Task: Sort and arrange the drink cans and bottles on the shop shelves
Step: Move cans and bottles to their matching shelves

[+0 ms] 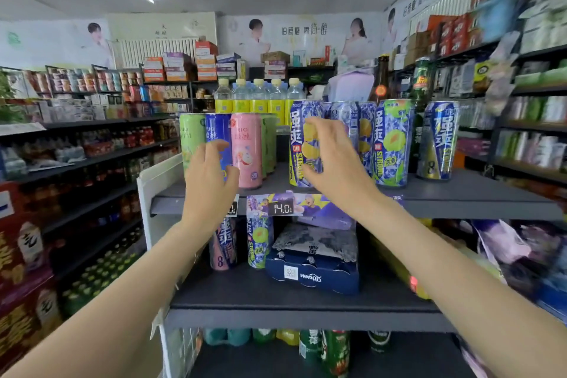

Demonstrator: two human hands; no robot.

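Note:
The top shelf (460,193) carries tall drink cans: a green one (191,135), a blue one (217,129) and a pink one (245,147) on the left, and purple-blue cans on the right. My left hand (211,178) hovers with curved fingers right in front of the blue can. My right hand (333,159) is spread, fingers bent, before a purple can with yellow lemons (297,135). Neither hand plainly grips a can. A green-leaf can (391,144) and a blue-and-gold can (438,138) stand further right.
Yellow-labelled water bottles (259,95) line the back of the top shelf. The shelf below holds two cans (259,242) and a dark blue case (313,273). A 14.0 price tag (282,209) hangs on the shelf edge. Stocked aisles run along the left (92,163) and right (527,132).

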